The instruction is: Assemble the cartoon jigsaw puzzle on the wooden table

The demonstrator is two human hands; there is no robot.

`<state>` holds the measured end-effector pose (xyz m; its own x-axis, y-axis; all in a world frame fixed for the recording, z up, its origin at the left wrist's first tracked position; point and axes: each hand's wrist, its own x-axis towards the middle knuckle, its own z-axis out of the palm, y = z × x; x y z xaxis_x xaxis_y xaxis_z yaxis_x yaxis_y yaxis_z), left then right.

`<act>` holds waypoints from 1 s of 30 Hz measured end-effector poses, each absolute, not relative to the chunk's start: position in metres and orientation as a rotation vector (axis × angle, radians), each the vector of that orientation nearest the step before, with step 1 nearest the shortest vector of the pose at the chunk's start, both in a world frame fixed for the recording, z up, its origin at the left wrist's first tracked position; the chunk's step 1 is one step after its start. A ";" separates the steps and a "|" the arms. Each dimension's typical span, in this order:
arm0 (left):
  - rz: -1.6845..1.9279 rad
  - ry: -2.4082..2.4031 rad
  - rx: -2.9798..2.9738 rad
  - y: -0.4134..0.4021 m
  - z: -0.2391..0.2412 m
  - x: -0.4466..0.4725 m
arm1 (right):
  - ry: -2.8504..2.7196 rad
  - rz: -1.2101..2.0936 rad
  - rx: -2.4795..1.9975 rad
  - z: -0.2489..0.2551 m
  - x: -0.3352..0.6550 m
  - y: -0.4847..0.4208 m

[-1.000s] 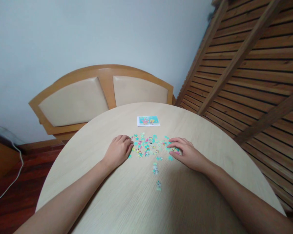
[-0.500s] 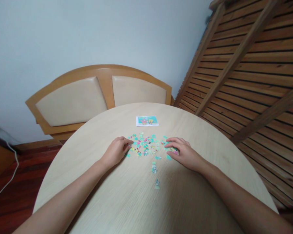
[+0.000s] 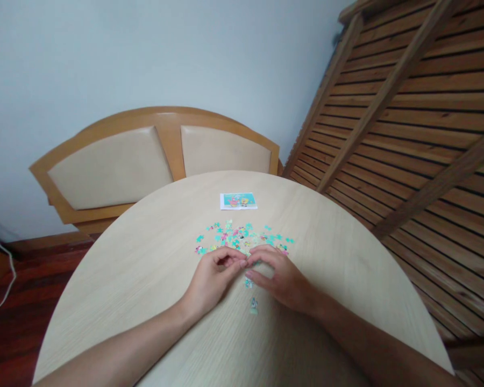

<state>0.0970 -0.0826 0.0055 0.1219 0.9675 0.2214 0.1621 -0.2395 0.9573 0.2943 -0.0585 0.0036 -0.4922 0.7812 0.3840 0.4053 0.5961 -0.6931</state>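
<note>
left hand (image 3: 210,280), right hand (image 3: 281,278) touching, puzzle pieces (image 3: 242,236)

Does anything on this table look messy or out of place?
Nothing looks damaged. The puzzle pieces lie in a loose scatter on the table. One stray piece sits apart, nearer the person than the left hand and right hand. The picture card lies flat beyond the scatter.

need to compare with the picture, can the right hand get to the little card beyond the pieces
Probably yes: nothing stands between the right hand and the card, only flat loose pieces and bare table.
</note>
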 end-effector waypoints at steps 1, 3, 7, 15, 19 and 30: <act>1.218 1.121 1.512 -0.084 0.004 0.100 | -2.076 0.758 -0.936 0.005 0.291 -0.061; 1.225 1.107 1.458 -0.085 0.002 0.102 | -1.994 0.885 -0.956 0.009 0.286 -0.063; 1.201 1.142 1.541 -0.085 0.001 0.098 | -1.924 1.021 -0.997 0.016 0.290 -0.061; 0.745 0.959 2.414 -0.085 0.007 0.076 | -1.981 0.963 -1.041 0.014 0.318 -0.043; 0.524 0.869 2.669 -0.085 0.010 0.070 | -2.137 0.846 -1.064 0.013 0.325 -0.042; 0.365 0.757 2.784 -0.086 0.023 0.064 | -2.347 0.588 -1.013 0.004 0.314 -0.048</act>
